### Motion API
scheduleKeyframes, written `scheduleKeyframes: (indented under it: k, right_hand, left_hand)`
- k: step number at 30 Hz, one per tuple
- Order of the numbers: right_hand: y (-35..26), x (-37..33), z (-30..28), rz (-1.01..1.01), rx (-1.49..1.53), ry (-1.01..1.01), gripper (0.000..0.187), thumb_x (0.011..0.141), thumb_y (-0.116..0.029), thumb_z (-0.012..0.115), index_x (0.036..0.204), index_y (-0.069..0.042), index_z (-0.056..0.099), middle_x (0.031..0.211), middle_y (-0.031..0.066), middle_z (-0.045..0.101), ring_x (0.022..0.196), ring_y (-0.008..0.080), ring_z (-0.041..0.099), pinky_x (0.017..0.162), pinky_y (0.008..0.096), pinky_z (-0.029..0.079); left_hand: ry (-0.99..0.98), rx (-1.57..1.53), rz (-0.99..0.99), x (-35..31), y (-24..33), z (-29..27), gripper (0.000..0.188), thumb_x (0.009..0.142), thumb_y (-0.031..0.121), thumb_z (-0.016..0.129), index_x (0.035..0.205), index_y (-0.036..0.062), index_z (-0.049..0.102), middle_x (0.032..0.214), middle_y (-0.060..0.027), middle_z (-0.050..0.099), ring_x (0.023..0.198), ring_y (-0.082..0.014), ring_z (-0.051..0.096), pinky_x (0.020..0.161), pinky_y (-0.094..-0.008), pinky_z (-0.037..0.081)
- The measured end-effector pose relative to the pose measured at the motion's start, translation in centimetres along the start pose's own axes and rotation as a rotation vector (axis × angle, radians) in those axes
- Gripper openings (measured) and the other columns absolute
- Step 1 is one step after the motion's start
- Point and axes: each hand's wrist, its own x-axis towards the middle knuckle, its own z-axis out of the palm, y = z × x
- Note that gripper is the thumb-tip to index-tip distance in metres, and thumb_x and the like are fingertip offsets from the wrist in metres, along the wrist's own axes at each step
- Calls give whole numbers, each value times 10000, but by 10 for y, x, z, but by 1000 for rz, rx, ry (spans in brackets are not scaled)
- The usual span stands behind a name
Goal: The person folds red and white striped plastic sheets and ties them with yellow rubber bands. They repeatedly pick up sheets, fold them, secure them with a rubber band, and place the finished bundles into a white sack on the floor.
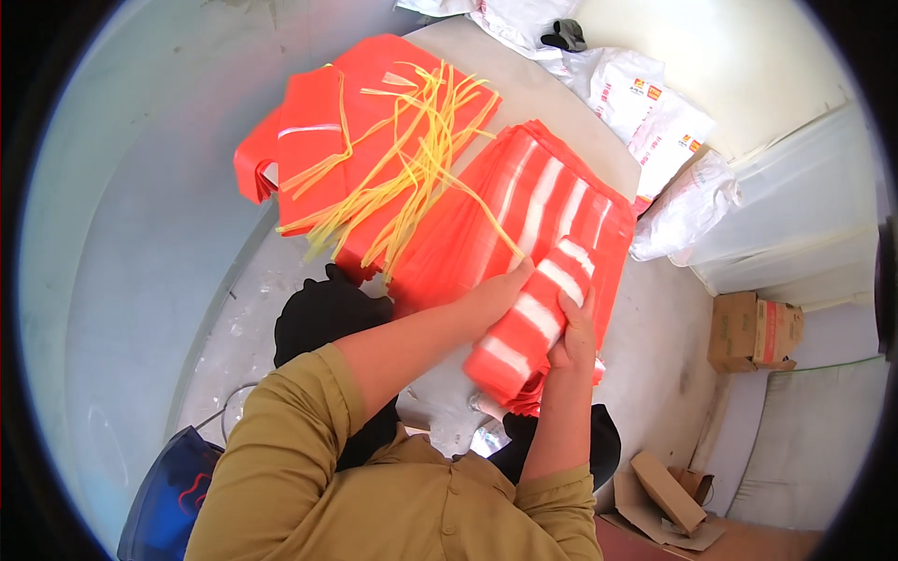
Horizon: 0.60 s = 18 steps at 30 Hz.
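Note:
In front of my body I hold a rolled bundle of red-and-white striped sheeting (pixel 538 320), tilted, its upper end away from me. My right hand (pixel 576 332) is wrapped round its right side. My left hand (pixel 503 288) is closed at the bundle's upper left side, and a thin yellow strip (pixel 494 217) runs from the pile to its fingertips. Part of that grip is hidden. Beneath the bundle lies a stack of striped red-and-white sheets (pixel 543 192). Many loose yellow strips (pixel 416 159) lie tangled on folded red sheets (pixel 360 79) at the far left.
White printed sacks (pixel 645 117) line the far right edge, with a dark cloth item (pixel 564 35) on them. A cardboard box (pixel 754 332) stands at right, and flattened cardboard (pixel 669 496) lies at lower right. A blue bag (pixel 168 496) is at lower left.

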Motion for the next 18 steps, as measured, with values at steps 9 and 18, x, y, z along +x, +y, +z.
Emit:
scheduleKeyframes:
  k: [9,18]
  right_hand:
    - [0,7,-40,51,-475,-100,883,1024,-128,668,1700,-125,99,1454,125,562,1181,225,652,915,377,578]
    - [-45,-7,-80,242,-1020,-26,658,1032,-239,655,1610,-59,396,958,82,706,825,138,677,713,284,555]
  left_hand:
    - [-43,265,29,10,-6,5,586,928,10,684,1479,-34,488,1325,-165,652,1173,-241,656,974,-374,564]
    - [98,492,101,44,-10,17,677,875,29,727,1494,-33,461,1346,-213,636,1213,-287,650,971,-395,564]
